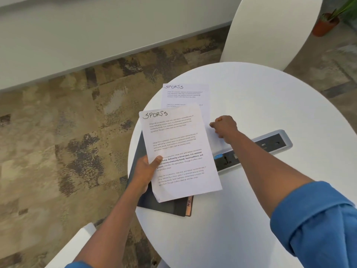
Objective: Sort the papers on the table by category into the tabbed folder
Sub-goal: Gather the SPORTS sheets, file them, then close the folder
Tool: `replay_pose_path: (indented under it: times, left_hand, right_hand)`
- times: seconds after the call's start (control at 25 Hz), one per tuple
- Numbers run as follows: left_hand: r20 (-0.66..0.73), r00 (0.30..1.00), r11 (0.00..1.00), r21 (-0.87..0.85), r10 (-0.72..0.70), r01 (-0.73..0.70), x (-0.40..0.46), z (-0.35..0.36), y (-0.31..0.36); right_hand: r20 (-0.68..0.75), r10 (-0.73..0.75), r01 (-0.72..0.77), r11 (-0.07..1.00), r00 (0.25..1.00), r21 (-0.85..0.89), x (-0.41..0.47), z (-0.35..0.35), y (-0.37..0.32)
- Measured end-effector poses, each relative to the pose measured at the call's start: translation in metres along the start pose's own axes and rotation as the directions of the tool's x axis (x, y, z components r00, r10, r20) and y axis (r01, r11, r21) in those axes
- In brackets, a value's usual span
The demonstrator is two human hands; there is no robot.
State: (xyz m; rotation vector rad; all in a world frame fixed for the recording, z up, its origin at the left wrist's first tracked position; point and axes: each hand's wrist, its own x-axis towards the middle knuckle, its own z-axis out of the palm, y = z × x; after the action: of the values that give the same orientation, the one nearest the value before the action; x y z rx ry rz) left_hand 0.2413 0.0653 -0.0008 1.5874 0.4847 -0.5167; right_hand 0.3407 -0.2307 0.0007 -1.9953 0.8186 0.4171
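Observation:
My left hand (147, 171) grips a printed sheet headed "SPORTS" (179, 149) by its left edge, thumb on top, holding it above the dark tabbed folder (152, 202). The folder lies shut at the table's left edge, with an orange tab marked "HR" (189, 205) showing at its lower right. A second sheet headed "SPORTS" (186, 93) lies flat on the table farther back, partly hidden by the held sheet. My right hand (225, 125) rests on that second sheet's right edge, fingers curled and pinched on the paper.
The round white table (251, 209) carries a grey power strip with sockets (270, 144) right of the papers. A white chair back (270, 29) stands beyond the table, another white chair edge (77, 246) at lower left. A potted plant (326, 24) sits top right. Patterned carpet lies to the left.

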Motion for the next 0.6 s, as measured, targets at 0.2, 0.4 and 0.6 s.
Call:
replay_pose_path:
  times: [0.2,0.4,0.6]
  left_hand:
    - [0.008,0.998,0.997,-0.047,-0.057,0.057,0.015,-0.022,-0.006]
    - [0.018,0.995,0.993,-0.065,-0.096,0.097,0.024,-0.034,-0.014]
    - [0.024,0.995,0.993,-0.076,-0.093,0.095,0.025,-0.034,-0.016]
  right_hand:
    - [-0.19,0.065,-0.089,0.988,0.98,-0.125,0.014,0.04,-0.027]
    - [-0.278,0.149,-0.195,0.97,0.949,-0.146,0.017,0.059,-0.037]
    - [-0.249,0.06,-0.11,0.976,0.967,-0.19,0.018,0.053,-0.026]
